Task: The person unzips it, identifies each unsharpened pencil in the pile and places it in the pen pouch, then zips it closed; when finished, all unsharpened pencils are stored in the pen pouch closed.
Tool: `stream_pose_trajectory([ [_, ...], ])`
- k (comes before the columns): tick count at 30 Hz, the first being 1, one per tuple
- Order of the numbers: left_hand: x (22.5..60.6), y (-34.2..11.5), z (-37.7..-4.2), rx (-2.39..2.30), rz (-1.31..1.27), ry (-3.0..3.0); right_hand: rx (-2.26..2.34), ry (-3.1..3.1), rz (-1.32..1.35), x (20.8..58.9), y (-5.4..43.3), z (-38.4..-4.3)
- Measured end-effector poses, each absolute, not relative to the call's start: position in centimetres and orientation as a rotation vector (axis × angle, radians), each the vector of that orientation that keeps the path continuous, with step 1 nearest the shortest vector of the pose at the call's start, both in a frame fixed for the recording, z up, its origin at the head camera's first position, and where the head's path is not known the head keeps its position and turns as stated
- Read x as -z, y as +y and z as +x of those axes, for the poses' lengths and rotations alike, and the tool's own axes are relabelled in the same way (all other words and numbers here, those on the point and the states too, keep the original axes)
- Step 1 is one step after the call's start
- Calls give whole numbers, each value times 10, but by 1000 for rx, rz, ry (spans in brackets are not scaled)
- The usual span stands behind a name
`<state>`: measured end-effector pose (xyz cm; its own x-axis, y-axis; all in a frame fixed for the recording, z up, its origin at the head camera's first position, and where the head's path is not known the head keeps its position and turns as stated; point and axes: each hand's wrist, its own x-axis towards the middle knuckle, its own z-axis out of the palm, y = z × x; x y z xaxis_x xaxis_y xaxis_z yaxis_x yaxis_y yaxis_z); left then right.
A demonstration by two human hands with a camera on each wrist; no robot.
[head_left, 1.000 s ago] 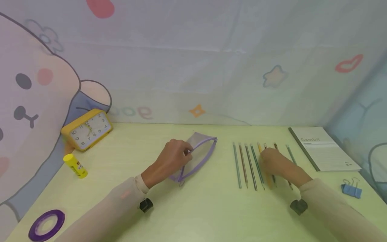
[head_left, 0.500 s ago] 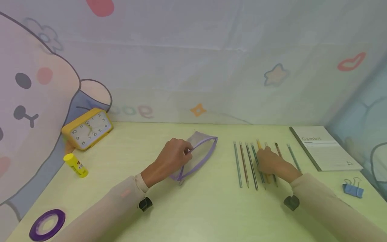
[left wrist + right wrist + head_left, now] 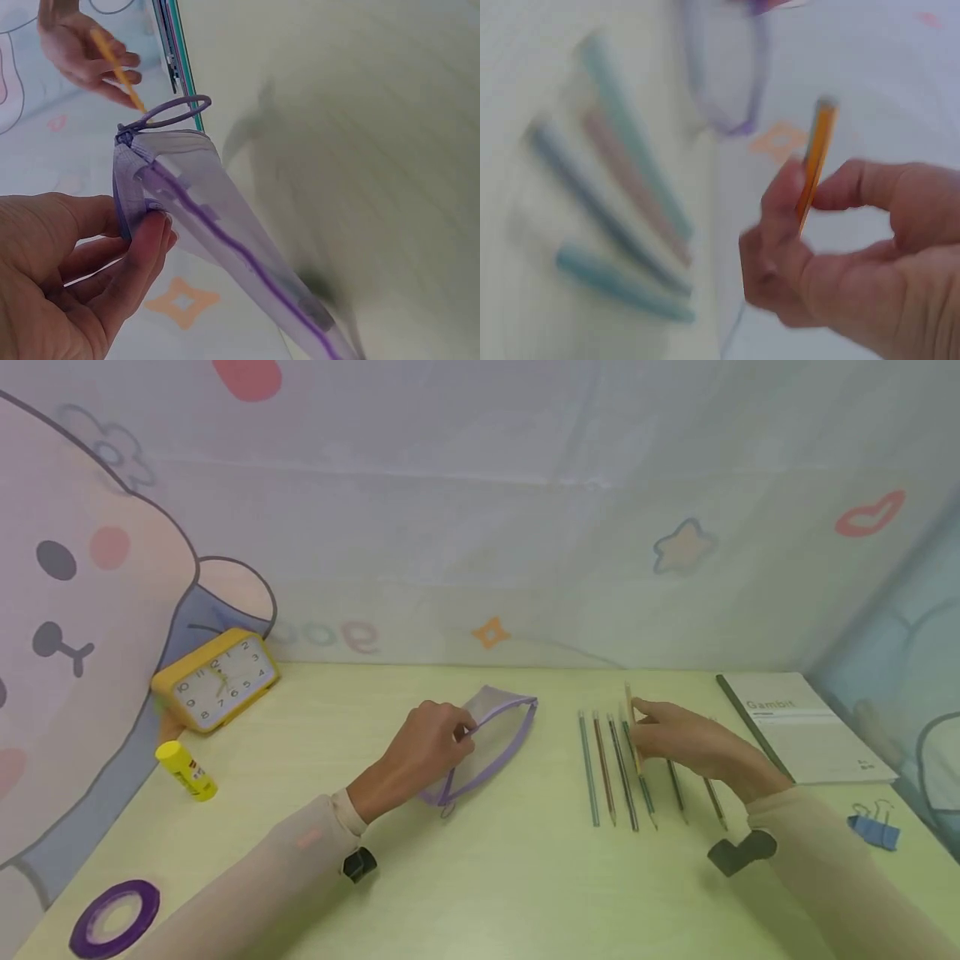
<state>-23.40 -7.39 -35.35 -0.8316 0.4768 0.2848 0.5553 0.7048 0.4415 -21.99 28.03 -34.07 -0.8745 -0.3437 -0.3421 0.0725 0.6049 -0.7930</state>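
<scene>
My left hand (image 3: 420,758) pinches the rim of a translucent pencil pouch (image 3: 489,700) with purple zipper edging; its mouth gapes toward the right. In the left wrist view, a ring pull hangs at the end of the pouch (image 3: 225,225). My right hand (image 3: 688,742) holds a yellow pencil (image 3: 631,697) between thumb and fingers, raised off the table, as the right wrist view shows of the same pencil (image 3: 820,146). Beneath and beside this hand lie several pencils in a row, among them a teal one (image 3: 588,768) and a reddish-brown one (image 3: 604,768); some are partly hidden by the hand.
A notebook (image 3: 810,727) and a blue binder clip (image 3: 874,832) lie at the right. On the left are a yellow alarm clock (image 3: 217,681), a yellow glue stick (image 3: 187,772) and a purple tape roll (image 3: 142,910). A printed cloth (image 3: 450,527) hangs behind the table.
My right hand has taken the yellow pencil from the row and lifted it, its fingers now more spread out. My left hand and the pouch have stayed in place.
</scene>
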Motion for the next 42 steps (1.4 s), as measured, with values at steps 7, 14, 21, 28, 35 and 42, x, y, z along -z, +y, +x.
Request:
stream_pose_trajectory([
  [7,353,-73,-236,807,-826,-2777,1557,1911,-334,324,244,-203],
  [14,351,-71,-239,790,-831,-2789,1581,1746,-419,346,177,-214],
  [21,349,-69,-240,796,-835,-2805,1606,1855,-369,372,132,-241],
  [28,351,-68,-239,839,-831,-2804,1659,1956,-343,378,109,-251],
  [35,351,-68,-238,853,-806,-2826,1527,2125,-224,373,113,-244],
  [42,350,-69,-236,825,-820,-2791,1247,2459,-438,344,170,-230],
])
